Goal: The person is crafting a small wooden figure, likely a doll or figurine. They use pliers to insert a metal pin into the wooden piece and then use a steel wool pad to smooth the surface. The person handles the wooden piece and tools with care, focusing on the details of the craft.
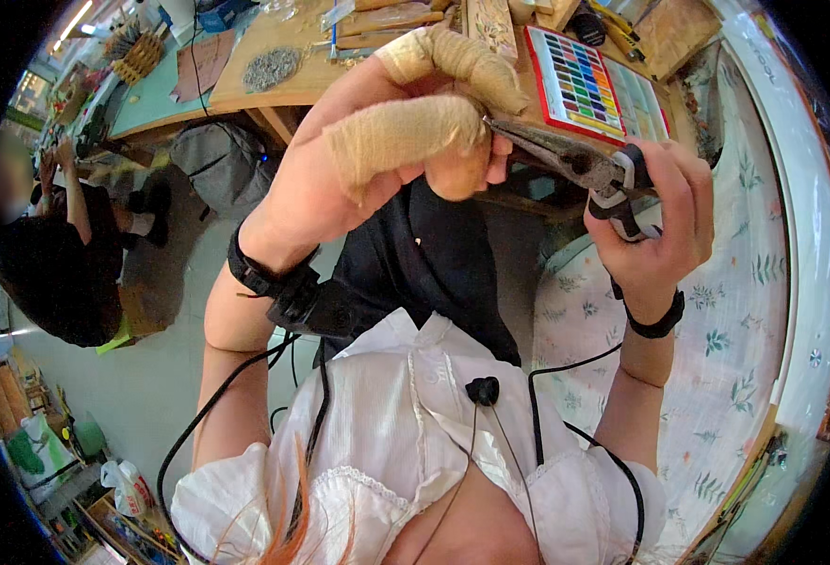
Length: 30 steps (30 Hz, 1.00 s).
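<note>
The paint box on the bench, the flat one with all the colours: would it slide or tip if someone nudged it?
The watercolour paint box lies open and flat on the wooden bench, so it would likely slide, not tip. It looks thin, probably light. Its hinged lid might flap when lifted.

Setting: a craft workshop or art studio. Indicators: a wooden workbench (274, 89) carrying carved wood pieces (490, 24), a watercolour paint palette (592, 83) with many colour pans, and a pile of small metal parts (272, 68). Long-nose pliers (566, 160) are in use. Another person (52, 254) sits nearby; supplies are stacked along the floor edge (66, 452).
</note>
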Each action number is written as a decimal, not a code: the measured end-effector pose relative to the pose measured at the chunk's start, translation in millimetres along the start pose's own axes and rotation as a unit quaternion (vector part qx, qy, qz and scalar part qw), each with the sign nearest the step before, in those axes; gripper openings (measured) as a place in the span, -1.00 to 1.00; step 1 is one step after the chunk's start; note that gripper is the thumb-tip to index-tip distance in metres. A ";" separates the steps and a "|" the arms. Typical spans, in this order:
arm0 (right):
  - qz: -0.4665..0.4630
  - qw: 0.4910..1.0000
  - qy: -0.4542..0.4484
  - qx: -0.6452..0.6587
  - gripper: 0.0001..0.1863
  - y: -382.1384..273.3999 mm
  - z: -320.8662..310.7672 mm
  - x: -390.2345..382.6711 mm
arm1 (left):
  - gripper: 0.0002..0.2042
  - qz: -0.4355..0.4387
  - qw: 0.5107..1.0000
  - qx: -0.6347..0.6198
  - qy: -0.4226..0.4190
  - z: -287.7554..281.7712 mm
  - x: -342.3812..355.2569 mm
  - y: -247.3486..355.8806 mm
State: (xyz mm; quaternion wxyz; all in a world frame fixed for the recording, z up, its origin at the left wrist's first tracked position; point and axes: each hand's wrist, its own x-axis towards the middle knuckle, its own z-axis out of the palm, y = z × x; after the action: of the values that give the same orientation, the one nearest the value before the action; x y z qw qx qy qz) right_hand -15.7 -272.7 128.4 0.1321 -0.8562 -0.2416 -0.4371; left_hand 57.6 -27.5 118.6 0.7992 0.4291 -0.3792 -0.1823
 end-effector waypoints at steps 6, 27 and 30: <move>0.100 0.989 -0.060 0.090 -0.42 -9.5 -6.3 6.9 | -0.77 0.153 0.953 0.251 0.077 1.3 -8.0 3.4; 0.117 0.984 -0.093 0.095 -0.49 -21.7 -12.3 8.3 | -0.84 0.159 0.900 0.400 0.072 -3.0 -8.8 26.0; 0.119 0.984 -0.096 0.097 -0.50 -24.3 -12.1 7.6 | -0.87 0.179 0.889 0.420 0.026 -6.2 -4.0 28.0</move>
State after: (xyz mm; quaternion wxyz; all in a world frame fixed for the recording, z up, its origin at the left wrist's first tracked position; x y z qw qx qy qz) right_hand -33.1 -255.1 142.0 0.2414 -0.9001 -0.1905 -0.3087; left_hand 58.8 -5.8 137.8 0.5731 0.6539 -0.4700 0.1516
